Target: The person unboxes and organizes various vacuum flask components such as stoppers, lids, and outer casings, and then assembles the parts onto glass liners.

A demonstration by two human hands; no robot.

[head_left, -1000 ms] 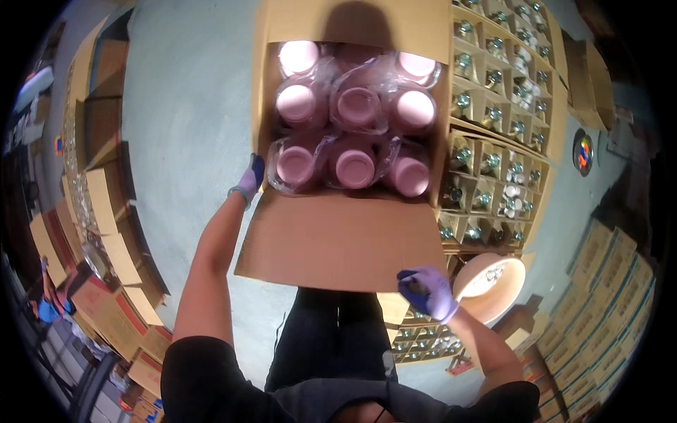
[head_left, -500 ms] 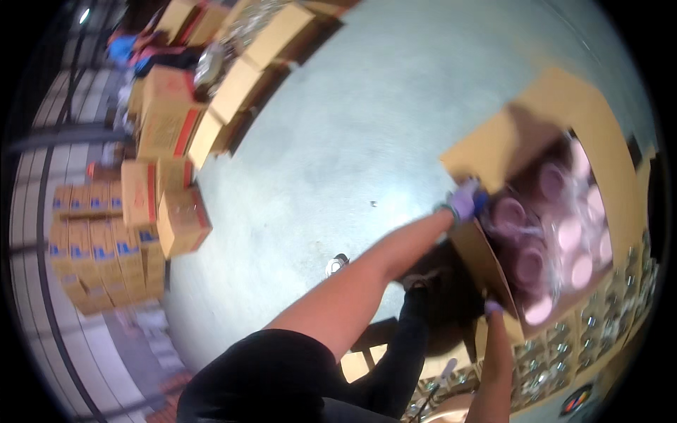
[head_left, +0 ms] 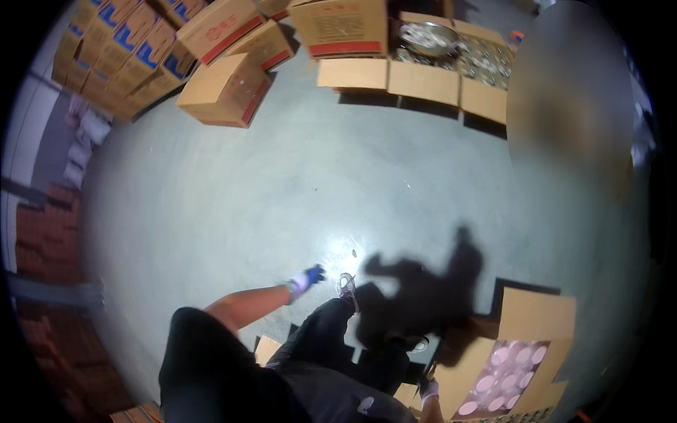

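Note:
My left hand (head_left: 306, 280), in a lilac glove with dark blue fingers, is held out over the floor beside my shoe (head_left: 347, 285). Its fingers look stretched, with nothing visible in them. At the lower right my gloved right hand (head_left: 429, 390) is closed at the left side of an open cardboard box (head_left: 462, 366). Something thin and dark shows at its fingers, too small to name. Inside that box stand several pink, round-topped items (head_left: 502, 381), with their flaps folded outward around them.
Open cartons of glassware (head_left: 486, 63) line the far side, with a metal bowl (head_left: 429, 39) on one. Closed cartons (head_left: 226, 88) and a tall carton stack (head_left: 127, 56) stand far left. Reddish stacks (head_left: 46, 240) run along the left. A blurred patch hides the upper right.
My left hand has come away from the box flap and swung left over the floor. The view has turned, so the box of pink items now sits lower and farther off.

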